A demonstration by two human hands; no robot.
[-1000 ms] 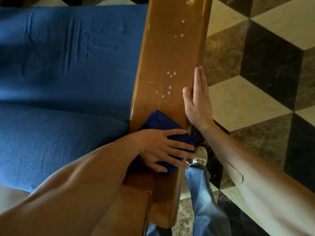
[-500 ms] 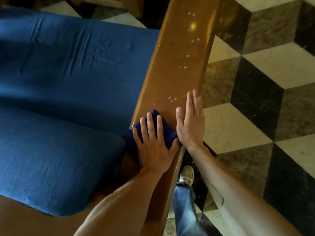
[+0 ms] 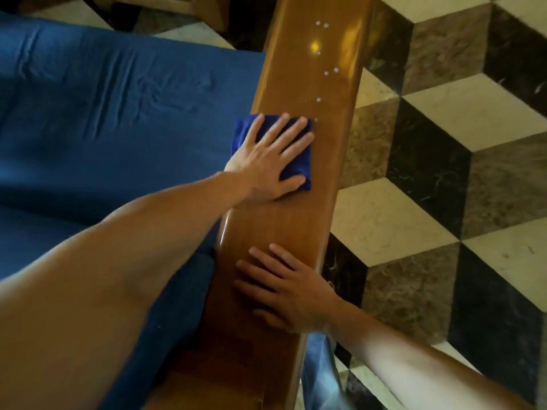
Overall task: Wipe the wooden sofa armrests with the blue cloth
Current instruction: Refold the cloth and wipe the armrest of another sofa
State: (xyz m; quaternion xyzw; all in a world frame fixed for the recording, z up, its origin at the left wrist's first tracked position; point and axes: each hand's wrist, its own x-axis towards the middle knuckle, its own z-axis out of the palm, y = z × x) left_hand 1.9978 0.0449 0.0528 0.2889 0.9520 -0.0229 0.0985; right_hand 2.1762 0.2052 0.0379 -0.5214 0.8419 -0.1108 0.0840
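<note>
A glossy wooden sofa armrest (image 3: pixel 299 226) runs from the bottom centre up to the top of the view. My left hand (image 3: pixel 272 161) lies flat with spread fingers on the folded blue cloth (image 3: pixel 299 161), pressing it onto the armrest's left half about midway up. Several small white droplets (image 3: pixel 319 100) dot the wood just beyond the cloth. My right hand (image 3: pixel 284 288) rests flat and empty on the armrest nearer to me, fingers pointing up-left.
Blue sofa cushions (image 3: pixel 103 128) fill the left side. A black, white and brown cube-pattern tiled floor (image 3: pixel 444 173) lies to the right. My jeans leg (image 3: pixel 319 377) stands beside the armrest at the bottom. More wooden furniture (image 3: pixel 189 7) shows at the top.
My left hand has pushed the blue cloth farther up the armrest, over some droplets. My right hand has come back toward me and now lies flat on the wood behind the cloth.
</note>
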